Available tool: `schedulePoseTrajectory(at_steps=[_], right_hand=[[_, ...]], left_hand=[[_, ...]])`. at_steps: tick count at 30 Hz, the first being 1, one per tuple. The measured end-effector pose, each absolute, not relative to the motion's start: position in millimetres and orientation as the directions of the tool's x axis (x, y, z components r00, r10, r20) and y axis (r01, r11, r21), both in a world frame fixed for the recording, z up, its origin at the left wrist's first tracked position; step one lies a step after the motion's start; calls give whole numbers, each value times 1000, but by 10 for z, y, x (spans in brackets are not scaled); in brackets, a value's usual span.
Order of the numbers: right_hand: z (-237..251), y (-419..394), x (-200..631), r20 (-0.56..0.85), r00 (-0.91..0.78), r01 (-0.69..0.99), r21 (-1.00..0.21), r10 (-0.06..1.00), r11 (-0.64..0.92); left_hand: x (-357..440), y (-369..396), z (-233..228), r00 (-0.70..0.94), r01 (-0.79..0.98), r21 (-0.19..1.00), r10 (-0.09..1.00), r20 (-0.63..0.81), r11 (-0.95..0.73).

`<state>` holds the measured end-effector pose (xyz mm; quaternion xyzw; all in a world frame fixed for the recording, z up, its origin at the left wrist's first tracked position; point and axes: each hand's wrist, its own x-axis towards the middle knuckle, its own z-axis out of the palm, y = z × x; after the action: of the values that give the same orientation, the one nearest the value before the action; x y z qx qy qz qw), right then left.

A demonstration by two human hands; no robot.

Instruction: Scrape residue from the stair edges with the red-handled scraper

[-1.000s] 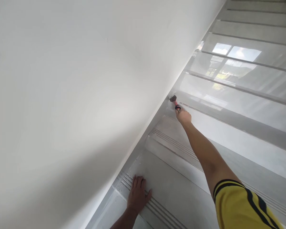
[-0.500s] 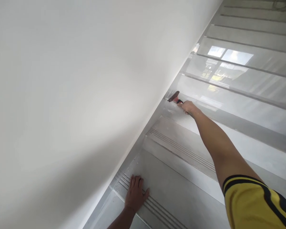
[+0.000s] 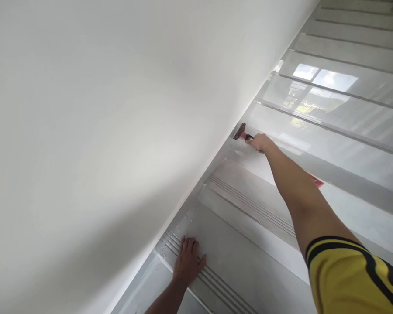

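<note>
My right hand (image 3: 260, 142) is stretched far out and grips a small scraper (image 3: 240, 132) with a red and black handle. Its dark blade sits against the skirting where the white wall (image 3: 101, 131) meets a glossy grey stair step (image 3: 314, 131). My left hand (image 3: 187, 263) lies flat, fingers spread, on the grooved nosing of a nearer step (image 3: 236, 257), close to the wall. My right arm wears a yellow sleeve with black stripes (image 3: 353, 279).
Grey tiled stairs (image 3: 347, 48) continue away at the upper right, shiny with a window reflection (image 3: 324, 78). A small red object (image 3: 317, 181) shows on a step just behind my right forearm. The wall fills the whole left side.
My right hand turned from pointing up the step to lying sideways, and the scraper blade rotated and shifted slightly up along the wall edge. The left hand stayed planted on the step.
</note>
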<state>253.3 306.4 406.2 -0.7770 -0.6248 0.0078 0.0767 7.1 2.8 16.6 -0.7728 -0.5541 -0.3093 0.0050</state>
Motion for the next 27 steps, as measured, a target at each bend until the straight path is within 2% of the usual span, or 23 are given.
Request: schedulePoseTrajectory(at_steps=[5,15,19,23,27], right_hand=[[4103,3057,2579,-12,314,931,-191,949,-310],[4382,3272,2726,-133,256,947,-166,957,-276],[4439,3278,2697,-108,255,955,-125,961,-268],[4380,3282,2734,-154,249,956,-117,956,-268],[4302,3298,2783,-101,231,960,-138,968,-243]], left_hand=[[49,28,167,207,861,328,857,473,-389],[36,32,75,224,866,312,861,456,-391],[28,32,63,246,860,317,868,430,-401],[24,24,78,246,864,314,873,421,-394],[19,32,45,250,865,303,868,429,-399]])
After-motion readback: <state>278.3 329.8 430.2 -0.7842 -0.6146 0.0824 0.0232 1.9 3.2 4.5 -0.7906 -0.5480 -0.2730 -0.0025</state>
